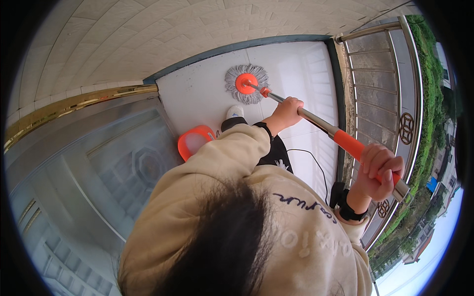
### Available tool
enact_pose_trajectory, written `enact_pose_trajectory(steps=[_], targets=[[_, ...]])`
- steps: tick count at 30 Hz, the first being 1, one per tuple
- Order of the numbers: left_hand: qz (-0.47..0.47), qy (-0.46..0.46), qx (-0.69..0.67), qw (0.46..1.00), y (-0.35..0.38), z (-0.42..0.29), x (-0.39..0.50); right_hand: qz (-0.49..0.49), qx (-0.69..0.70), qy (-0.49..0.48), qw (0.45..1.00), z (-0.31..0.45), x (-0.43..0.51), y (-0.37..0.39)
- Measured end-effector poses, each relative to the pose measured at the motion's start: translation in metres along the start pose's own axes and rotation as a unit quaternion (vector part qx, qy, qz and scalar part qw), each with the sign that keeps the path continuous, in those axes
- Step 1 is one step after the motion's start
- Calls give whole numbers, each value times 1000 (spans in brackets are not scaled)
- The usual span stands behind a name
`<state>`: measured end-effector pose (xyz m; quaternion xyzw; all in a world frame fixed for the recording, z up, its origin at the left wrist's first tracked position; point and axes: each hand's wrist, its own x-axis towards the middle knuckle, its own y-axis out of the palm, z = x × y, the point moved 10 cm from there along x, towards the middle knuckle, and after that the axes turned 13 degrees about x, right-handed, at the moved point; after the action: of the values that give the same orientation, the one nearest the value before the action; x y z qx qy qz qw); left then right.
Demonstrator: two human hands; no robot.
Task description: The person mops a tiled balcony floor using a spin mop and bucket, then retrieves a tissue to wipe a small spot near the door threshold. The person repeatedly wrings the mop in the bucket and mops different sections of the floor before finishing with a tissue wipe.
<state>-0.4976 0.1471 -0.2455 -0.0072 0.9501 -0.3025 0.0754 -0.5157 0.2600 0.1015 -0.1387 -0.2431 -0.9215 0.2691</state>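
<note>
The mop has a grey string head and an orange disc, and rests on the white tiled floor near the wall. Its metal handle runs down to the right. My left hand is closed around the metal part of the handle. Farther up, my right hand grips the orange sleeve close to the handle's end. An orange bucket, partly hidden by my left sleeve, stands to the left of my white shoe. Both wrists wear black bands.
A tiled wall lies beyond the floor, with a dark blue-grey edging at its foot. On the left is a grey panelled door with gold trim. A metal railing bounds the right side. A black cable hangs near my right side.
</note>
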Motion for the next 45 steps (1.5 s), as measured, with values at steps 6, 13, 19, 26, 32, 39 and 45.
enact_pose_trajectory(steps=[6,13,19,26,32,39,45], targets=[[-114,-61,-27,991,-103,71,-50,63,60,44,995,-64,38,93],[-297,-107,85,945,-213,165,-137,210,139,103,962,-144,28,232],[-368,-184,59,909,-279,257,-205,370,112,47,921,-183,-23,328],[-290,-124,45,948,-292,280,-189,373,78,63,922,-198,-23,330],[-235,-75,20,969,-242,220,-122,379,-14,129,916,-152,15,316],[-162,-7,-103,981,-130,137,-20,424,-159,130,882,-141,0,281],[-122,20,-46,991,-104,111,12,319,-174,74,929,-134,11,228]])
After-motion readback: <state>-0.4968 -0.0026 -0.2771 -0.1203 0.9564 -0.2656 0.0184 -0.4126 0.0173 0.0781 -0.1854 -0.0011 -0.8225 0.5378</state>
